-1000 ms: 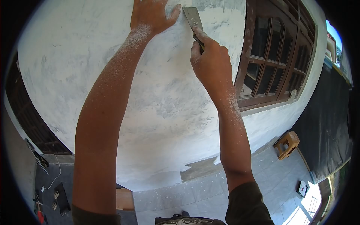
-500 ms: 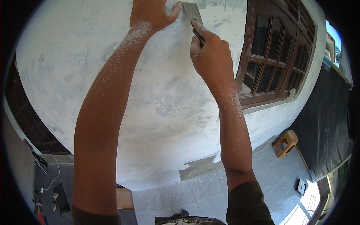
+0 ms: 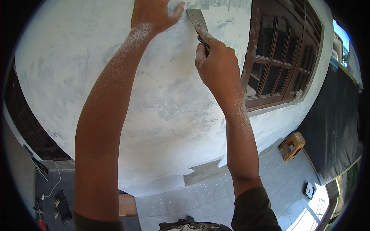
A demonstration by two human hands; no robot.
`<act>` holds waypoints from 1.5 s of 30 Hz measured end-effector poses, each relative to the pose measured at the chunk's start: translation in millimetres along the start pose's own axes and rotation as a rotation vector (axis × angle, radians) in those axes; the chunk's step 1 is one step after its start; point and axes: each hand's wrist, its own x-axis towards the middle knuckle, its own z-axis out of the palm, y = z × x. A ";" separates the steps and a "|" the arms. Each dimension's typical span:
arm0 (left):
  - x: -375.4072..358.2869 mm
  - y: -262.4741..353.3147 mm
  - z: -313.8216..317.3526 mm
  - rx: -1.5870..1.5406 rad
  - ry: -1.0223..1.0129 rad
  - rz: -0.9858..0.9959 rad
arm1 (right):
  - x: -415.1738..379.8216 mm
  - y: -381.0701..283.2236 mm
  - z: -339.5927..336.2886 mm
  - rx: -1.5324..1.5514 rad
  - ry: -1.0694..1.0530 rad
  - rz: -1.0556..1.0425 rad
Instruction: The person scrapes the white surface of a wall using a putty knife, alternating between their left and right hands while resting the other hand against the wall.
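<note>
My right hand (image 3: 217,61) is wrapped round the dark handle of a putty knife (image 3: 197,19), its forefinger laid along the metal blade. The blade points up and left, at the whitish, grey-smeared wall (image 3: 169,88). White specks stick to the blade. My left hand (image 3: 152,15) is at the top edge of the view, by the wall, left of the knife. Its thumb is stretched out to the side; the other fingers lie beyond the frame. White dust covers both wrists.
A brown wooden window (image 3: 273,57) is set in the wall at right. Below it, a brown stool (image 3: 292,146) stands on the tiled floor (image 3: 204,194). Dark sheeting (image 3: 331,119) hangs at far right. A white cable (image 3: 58,179) and sandals (image 3: 56,208) lie at lower left.
My right hand and the putty knife have moved slightly down, and the blade sits a little lower on the wall. My left hand stays nearly in place.
</note>
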 end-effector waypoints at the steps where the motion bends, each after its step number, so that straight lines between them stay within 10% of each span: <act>1: -0.6 0.1 0.0 0.000 -0.008 -0.009 | 2.1 -0.3 0.4 0.000 -0.001 -0.001; 45: -2.3 2.4 -2.9 -0.002 -0.016 -0.020 | 0.1 4.4 14.2 0.070 0.022 0.007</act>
